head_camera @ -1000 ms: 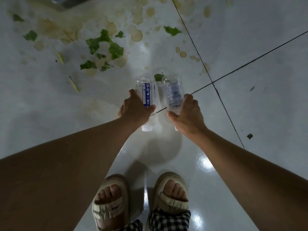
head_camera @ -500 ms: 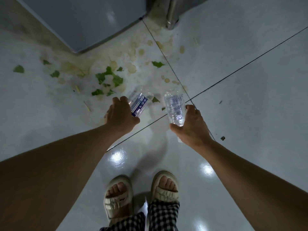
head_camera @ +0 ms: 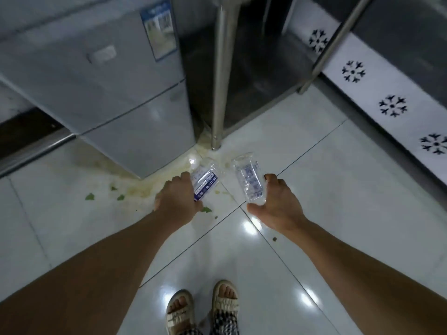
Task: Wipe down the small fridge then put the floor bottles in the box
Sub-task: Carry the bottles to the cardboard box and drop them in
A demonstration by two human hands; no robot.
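Observation:
My left hand (head_camera: 177, 201) grips a clear plastic bottle with a blue and white label (head_camera: 205, 180), tilted up and to the right, clear of the floor. My right hand (head_camera: 278, 205) holds a second clear bottle with a blue printed label (head_camera: 249, 178), its base pointing away from me. Both bottles hang in the air above the white tiled floor. The small grey fridge (head_camera: 116, 93) stands at the upper left, its two doors shut and a sticker near its top edge. No box is in view.
A yellowish stain (head_camera: 145, 187) and green leaf scraps (head_camera: 90, 197) lie on the floor by the fridge's corner. A steel table leg (head_camera: 221, 76) stands right of the fridge. A white skirting with black snowflake cut-outs (head_camera: 391, 106) runs along the right. My sandalled feet (head_camera: 203, 308) are below.
Both hands have lifted the bottles off the floor and raised them. The view has tilted up, bringing the fridge, the steel leg and the patterned skirting into sight.

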